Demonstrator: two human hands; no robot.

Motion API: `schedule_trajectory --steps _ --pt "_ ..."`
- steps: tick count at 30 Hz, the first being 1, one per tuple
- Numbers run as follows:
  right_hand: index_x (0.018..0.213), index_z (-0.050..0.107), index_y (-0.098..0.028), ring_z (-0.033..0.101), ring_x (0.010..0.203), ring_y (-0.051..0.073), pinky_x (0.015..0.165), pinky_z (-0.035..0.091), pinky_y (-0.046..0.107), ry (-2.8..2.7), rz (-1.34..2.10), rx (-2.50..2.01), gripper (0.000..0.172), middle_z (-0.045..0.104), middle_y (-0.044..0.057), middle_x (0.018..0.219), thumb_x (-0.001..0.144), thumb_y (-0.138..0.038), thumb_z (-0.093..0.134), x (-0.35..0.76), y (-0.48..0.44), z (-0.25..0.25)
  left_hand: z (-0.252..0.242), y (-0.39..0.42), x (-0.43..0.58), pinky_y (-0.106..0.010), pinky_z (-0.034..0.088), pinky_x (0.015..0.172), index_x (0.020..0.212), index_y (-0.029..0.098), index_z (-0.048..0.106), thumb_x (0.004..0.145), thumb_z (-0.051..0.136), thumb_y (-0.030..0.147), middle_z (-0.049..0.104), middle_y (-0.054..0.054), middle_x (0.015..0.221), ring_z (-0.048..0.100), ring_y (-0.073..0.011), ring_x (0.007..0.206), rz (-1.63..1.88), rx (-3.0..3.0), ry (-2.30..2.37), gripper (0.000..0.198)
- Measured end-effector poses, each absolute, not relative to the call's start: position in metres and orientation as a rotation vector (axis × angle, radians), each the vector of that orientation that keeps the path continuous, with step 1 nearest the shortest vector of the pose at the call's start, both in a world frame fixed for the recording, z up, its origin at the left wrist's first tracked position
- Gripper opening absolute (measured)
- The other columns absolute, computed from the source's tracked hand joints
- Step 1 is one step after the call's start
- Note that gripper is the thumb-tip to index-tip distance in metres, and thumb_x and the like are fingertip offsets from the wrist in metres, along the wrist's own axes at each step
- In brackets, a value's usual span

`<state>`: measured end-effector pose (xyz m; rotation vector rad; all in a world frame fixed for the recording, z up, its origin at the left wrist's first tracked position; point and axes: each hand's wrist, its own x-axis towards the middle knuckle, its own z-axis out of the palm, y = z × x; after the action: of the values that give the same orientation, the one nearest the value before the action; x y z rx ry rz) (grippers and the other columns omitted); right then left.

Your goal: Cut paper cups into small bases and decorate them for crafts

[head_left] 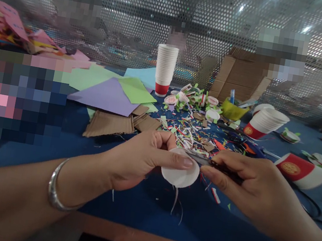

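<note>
My left hand [148,155] pinches a round white paper disc [178,177], with the thumb flat across its face. Thin white strips hang below the disc. My right hand [240,184] is closed around a dark-handled cutting tool [199,158], whose metal blade lies at the disc's upper right edge. Its handle is mostly covered by my fingers, so I cannot tell whether it is scissors or a knife. Behind both hands, paper scraps [187,135] in white, red and green litter the blue tabletop [120,209].
A tall stack of paper cups [165,69] stands behind the scraps. Cut red-and-white cups [301,170] lie to the right, near a yellow-green container [234,109]. Purple paper [107,95] and cardboard pieces [110,125] spread leftward. Small leaf-trimmed discs [188,96] are heaped at the back.
</note>
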<state>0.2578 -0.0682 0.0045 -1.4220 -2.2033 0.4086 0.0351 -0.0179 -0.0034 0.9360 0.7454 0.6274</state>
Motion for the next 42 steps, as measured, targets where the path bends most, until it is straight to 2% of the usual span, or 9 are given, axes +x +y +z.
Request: schedule_trajectory --steps 3,10,16,24,31,37,42 --pt "0.074 0.061 -0.02 0.046 0.052 0.011 0.048 0.033 0.026 -2.195 0.411 -1.429 0.04 0.054 -0.003 0.06 0.101 -0.048 0.054 0.2574 -0.0682 0.0046 -0.0025 -0.0172 0.0351 -0.017 0.042 0.055 0.064 0.016 0.044 0.07 0.087 0.016 0.064 0.003 0.063 0.061 -0.0064 0.058 0.608 0.904 0.72 0.044" --pt "0.071 0.059 -0.02 0.046 0.052 0.011 0.048 0.033 0.026 -2.2 0.445 -1.456 0.041 0.051 -0.004 0.058 0.1 -0.05 0.054 0.2567 -0.0678 0.0039 -0.0063 -0.0201 0.0376 -0.017 0.039 0.054 0.066 0.016 0.046 0.061 0.096 0.027 0.061 0.005 0.06 0.057 -0.0052 0.055 0.669 1.011 0.752 0.051" --pt "0.069 0.056 -0.021 0.043 0.051 0.01 0.047 0.031 0.025 -2.2 0.444 -1.433 0.043 0.048 -0.004 0.056 0.1 -0.05 0.055 0.2565 -0.068 0.0048 -0.0056 -0.0188 0.0362 -0.018 0.041 0.056 0.066 0.016 0.045 0.063 0.095 0.026 0.062 0.005 0.063 0.057 -0.0057 0.058 0.625 1.014 0.734 0.05" --pt "0.073 0.061 -0.021 0.045 0.052 0.011 0.049 0.032 0.026 -2.191 0.464 -1.426 0.04 0.053 -0.003 0.058 0.1 -0.049 0.055 0.2558 -0.072 0.0056 0.0015 -0.0174 0.034 -0.018 0.039 0.058 0.065 0.017 0.042 0.059 0.096 0.029 0.056 0.005 0.063 0.056 -0.0066 0.06 0.489 0.948 0.787 0.056" --pt "0.076 0.059 -0.021 0.049 0.057 0.012 0.052 0.033 0.027 -2.142 0.579 -1.493 0.047 0.055 -0.003 0.064 0.1 -0.06 0.051 0.2566 -0.0675 0.0034 -0.0021 -0.0158 0.0348 -0.019 0.039 0.058 0.067 0.017 0.044 0.065 0.092 0.022 0.057 0.005 0.065 0.057 -0.007 0.061 0.565 0.996 0.765 0.048" --pt "0.079 0.06 -0.02 0.048 0.057 0.012 0.053 0.033 0.028 -2.142 0.635 -1.454 0.046 0.054 -0.003 0.063 0.101 -0.059 0.05 0.2533 -0.0678 0.0016 -0.0048 -0.0154 0.0345 -0.018 0.037 0.055 0.065 0.016 0.045 0.062 0.095 0.025 0.059 0.005 0.063 0.054 -0.0052 0.058 0.598 1.02 0.704 0.051" --pt "0.084 0.063 -0.02 0.051 0.061 0.012 0.055 0.037 0.027 -2.16 0.615 -1.4 0.038 0.059 -0.002 0.069 0.102 -0.051 0.053 0.2507 -0.0692 0.0033 -0.0055 -0.0159 0.0345 -0.019 0.036 0.054 0.065 0.016 0.048 0.064 0.093 0.024 0.06 0.005 0.063 0.053 -0.0053 0.058 0.625 1.06 0.664 0.046"
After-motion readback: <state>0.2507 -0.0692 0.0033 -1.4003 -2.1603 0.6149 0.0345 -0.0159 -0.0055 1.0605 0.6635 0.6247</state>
